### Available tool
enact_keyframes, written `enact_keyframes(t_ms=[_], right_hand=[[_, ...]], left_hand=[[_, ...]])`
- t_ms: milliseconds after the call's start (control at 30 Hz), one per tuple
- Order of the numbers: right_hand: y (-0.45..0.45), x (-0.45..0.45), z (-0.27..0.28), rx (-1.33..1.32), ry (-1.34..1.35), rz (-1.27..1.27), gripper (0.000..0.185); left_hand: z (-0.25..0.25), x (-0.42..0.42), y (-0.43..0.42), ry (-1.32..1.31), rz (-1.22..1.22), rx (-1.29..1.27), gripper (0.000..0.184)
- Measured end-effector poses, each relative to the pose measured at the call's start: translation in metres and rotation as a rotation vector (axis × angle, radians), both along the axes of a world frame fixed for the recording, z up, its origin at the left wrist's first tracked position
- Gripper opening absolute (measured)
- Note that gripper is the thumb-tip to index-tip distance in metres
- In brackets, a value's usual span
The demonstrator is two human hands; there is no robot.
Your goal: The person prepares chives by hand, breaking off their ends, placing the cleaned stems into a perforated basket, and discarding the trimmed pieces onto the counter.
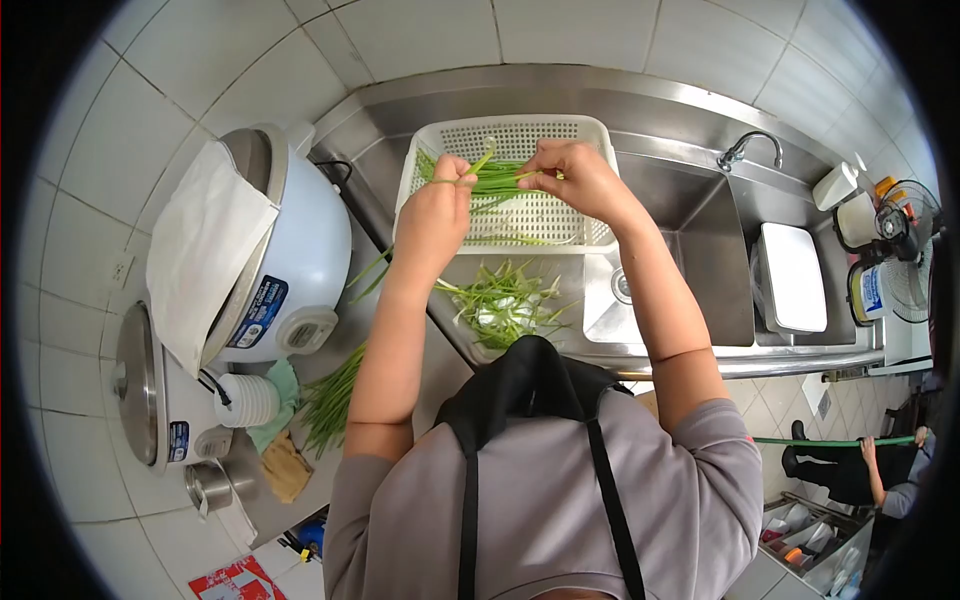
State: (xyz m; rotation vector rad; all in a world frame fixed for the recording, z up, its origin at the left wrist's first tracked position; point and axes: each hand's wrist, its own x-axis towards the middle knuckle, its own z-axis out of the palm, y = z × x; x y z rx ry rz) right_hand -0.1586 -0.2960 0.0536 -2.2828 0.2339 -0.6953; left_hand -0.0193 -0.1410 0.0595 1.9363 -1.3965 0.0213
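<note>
My left hand (438, 208) is closed, pinching a green onion stalk near its fingertips above the left part of a white perforated basket (510, 246). Over the basket's right part, my right hand (578, 180) is also closed, with thumb and forefinger on the thin end of green onion. Between and behind the hands, a bundle of green onions (498, 181) lies in the basket. A pile of loose green onion scraps (510, 300) sits on the steel counter in front of it. More long green onions (335, 405) lie to the left, partly hidden behind my left arm.
Two rice cookers, a large one (310, 250) and a smaller one (185, 400), stand on the left. To the right are steel sinks (690, 250), a faucet (750, 148), a white lidded container (793, 278) and a fan (905, 225). Another person (850, 470) holds a green pole at far right.
</note>
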Motion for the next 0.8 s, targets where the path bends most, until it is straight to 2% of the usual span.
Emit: enact_keyframes(t_ms=[67, 167, 200, 300, 333, 400, 433, 467, 567, 600, 700, 800], right_hand=[[0.003, 0.005, -0.005, 0.062, -0.01, 0.06, 0.01], [0.002, 0.012, -0.019, 0.4, -0.143, -0.121, 0.014], [0.004, 0.015, -0.019, 0.596, -0.318, -0.106, 0.017], [0.011, -0.002, -0.009, 0.737, -0.209, -0.083, 0.017], [0.019, -0.006, -0.013, 0.683, -0.108, -0.073, 0.018], [0.035, -0.007, -0.042, 0.502, 0.107, -0.024, 0.021], [0.043, -0.007, -0.062, 0.392, 0.243, -0.05, 0.029], [0.044, -0.004, -0.095, 0.311, 0.268, 0.036, 0.026], [0.056, -0.006, -0.127, 0.316, 0.306, 0.059, 0.027], [0.053, -0.006, -0.128, 0.26, 0.276, 0.09, 0.027], [0.05, -0.01, -0.09, 0.494, 0.277, 0.07, 0.026], [0.041, -0.001, -0.06, 0.453, 0.267, 0.128, 0.018]], left_hand=[[-0.002, 0.003, 0.004, 0.062, -0.039, -0.043, 0.016], [-0.018, 0.013, 0.003, 0.25, -0.104, -0.14, 0.017], [-0.018, 0.013, 0.004, 0.328, -0.129, -0.176, 0.017], [-0.004, 0.02, 0.012, 0.887, -0.226, -0.197, 0.016], [0.002, 0.02, 0.015, 1.009, -0.222, -0.264, 0.018], [0.017, 0.024, 0.02, 1.076, -0.311, -0.38, 0.022], [0.021, 0.027, 0.022, 1.106, -0.359, -0.44, 0.023], [0.023, 0.031, 0.024, 1.138, -0.409, -0.48, 0.026], [0.022, 0.042, 0.024, 1.174, -0.441, -0.558, 0.024], [0.021, 0.045, 0.025, 1.201, -0.449, -0.564, 0.022], [0.014, 0.05, 0.024, 1.228, -0.482, -0.538, 0.02], [0.005, 0.033, 0.015, 0.977, -0.256, -0.245, 0.019]])
